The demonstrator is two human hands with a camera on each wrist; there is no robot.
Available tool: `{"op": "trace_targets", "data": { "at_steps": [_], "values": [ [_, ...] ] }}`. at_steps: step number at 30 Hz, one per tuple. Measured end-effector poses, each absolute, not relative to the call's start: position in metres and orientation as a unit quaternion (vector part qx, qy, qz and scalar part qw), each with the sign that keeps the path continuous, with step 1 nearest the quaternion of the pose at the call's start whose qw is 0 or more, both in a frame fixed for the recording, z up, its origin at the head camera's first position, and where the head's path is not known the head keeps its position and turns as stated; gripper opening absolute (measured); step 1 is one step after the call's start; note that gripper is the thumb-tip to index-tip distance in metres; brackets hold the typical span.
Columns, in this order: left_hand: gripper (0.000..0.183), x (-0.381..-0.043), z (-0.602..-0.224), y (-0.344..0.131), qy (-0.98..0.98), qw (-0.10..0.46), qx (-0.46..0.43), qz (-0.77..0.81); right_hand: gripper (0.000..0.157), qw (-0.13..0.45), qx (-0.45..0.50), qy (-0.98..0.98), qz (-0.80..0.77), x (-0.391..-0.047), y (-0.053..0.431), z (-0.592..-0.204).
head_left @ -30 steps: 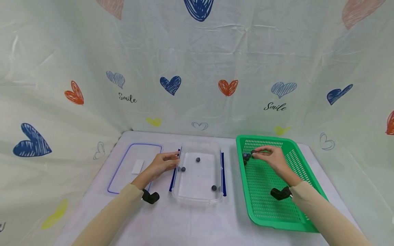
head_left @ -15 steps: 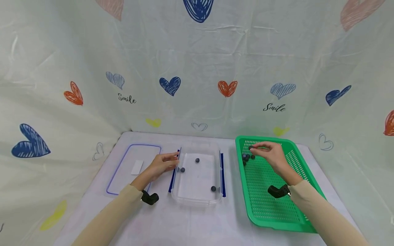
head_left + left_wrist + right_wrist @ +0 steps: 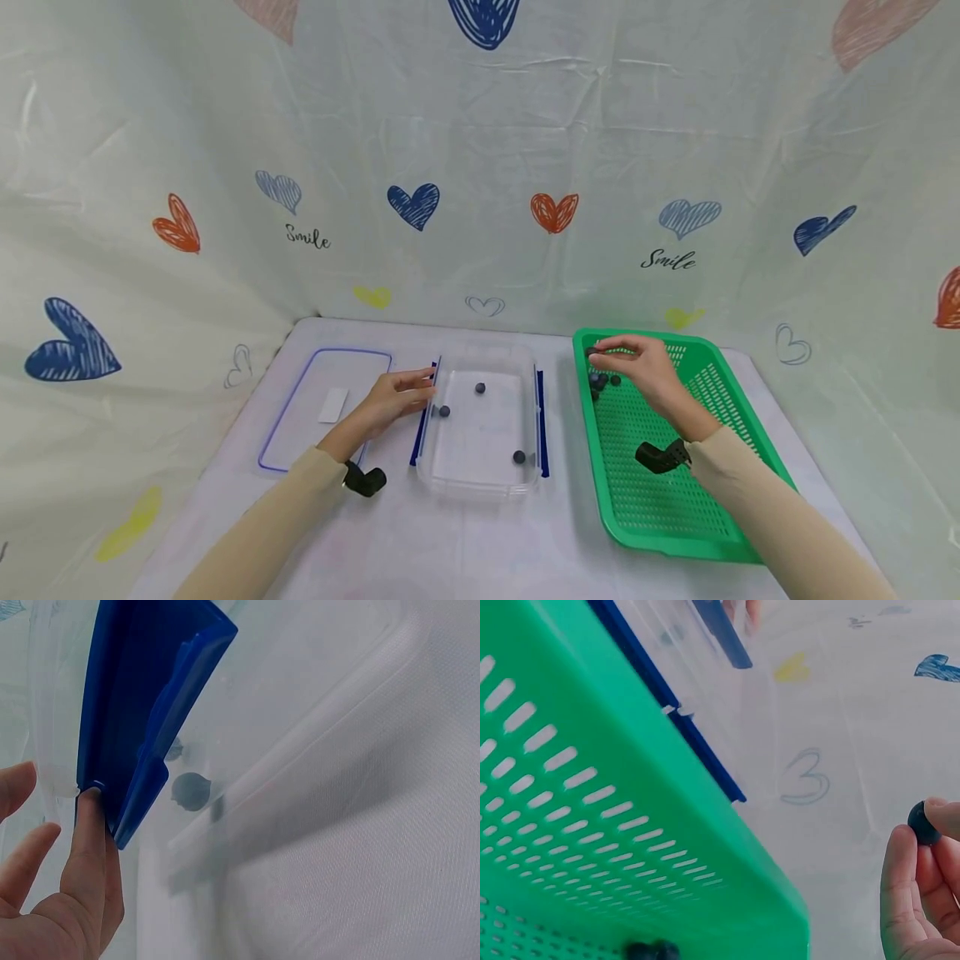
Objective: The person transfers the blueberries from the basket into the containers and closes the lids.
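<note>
My right hand (image 3: 637, 365) pinches a dark blueberry (image 3: 921, 825) between thumb and fingertips, over the far left corner of the green basket (image 3: 588, 433). Several more blueberries (image 3: 597, 382) lie in that basket just below the hand. Beside the clear plastic box (image 3: 480, 487), my left hand (image 3: 393, 400) rests its mostly straight fingers at the left rim. In the left wrist view a fingertip touches the box's blue latch flap (image 3: 135, 712), which hangs outward. Inside the box lie three blueberries, one near the left wall (image 3: 445, 412).
A clear lid with a blue seal (image 3: 292, 400) lies on the white-covered table at the left, a white label (image 3: 333, 405) on it. Another blue latch (image 3: 543, 425) hangs at the box's right side. A curtain printed with hearts (image 3: 480, 133) stands behind.
My right hand has moved left and away from me toward the basket's far left corner, carrying a blueberry. One blueberry now lies apart from the cluster. The left hand stays put.
</note>
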State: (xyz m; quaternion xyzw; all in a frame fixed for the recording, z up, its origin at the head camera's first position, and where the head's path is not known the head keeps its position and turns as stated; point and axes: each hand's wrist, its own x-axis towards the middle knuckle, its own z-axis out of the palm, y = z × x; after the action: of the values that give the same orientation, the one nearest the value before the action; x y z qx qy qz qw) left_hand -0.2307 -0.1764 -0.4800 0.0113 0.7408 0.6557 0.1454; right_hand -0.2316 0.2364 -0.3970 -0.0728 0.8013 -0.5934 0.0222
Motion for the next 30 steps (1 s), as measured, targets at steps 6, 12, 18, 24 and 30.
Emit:
{"op": "trace_targets", "data": {
  "at_steps": [6, 12, 18, 24, 30],
  "values": [
    [0.052, -0.230, -0.478, -0.175, 0.740, 0.147, 0.005, 0.657, 0.040, 0.028, -0.075, 0.795, -0.602, -0.235, 0.221, -0.392],
    [0.051, -0.229, -0.477, -0.175, 0.739, 0.147, 0.007, 0.657, 0.041, 0.045, -0.078, 0.790, -0.607, -0.239, 0.206, -0.392],
    [0.052, -0.230, -0.478, -0.175, 0.736, 0.151, 0.006, 0.660, 0.036, 0.059, -0.080, 0.784, -0.613, -0.242, 0.190, -0.396],
    [0.052, -0.230, -0.479, -0.175, 0.735, 0.154, 0.009, 0.660, 0.030, 0.069, -0.083, 0.773, -0.626, -0.242, 0.176, -0.399],
    [0.053, -0.231, -0.480, -0.176, 0.728, 0.150, 0.011, 0.668, 0.027, 0.080, -0.090, 0.773, -0.623, -0.242, 0.164, -0.404]
  ]
}}
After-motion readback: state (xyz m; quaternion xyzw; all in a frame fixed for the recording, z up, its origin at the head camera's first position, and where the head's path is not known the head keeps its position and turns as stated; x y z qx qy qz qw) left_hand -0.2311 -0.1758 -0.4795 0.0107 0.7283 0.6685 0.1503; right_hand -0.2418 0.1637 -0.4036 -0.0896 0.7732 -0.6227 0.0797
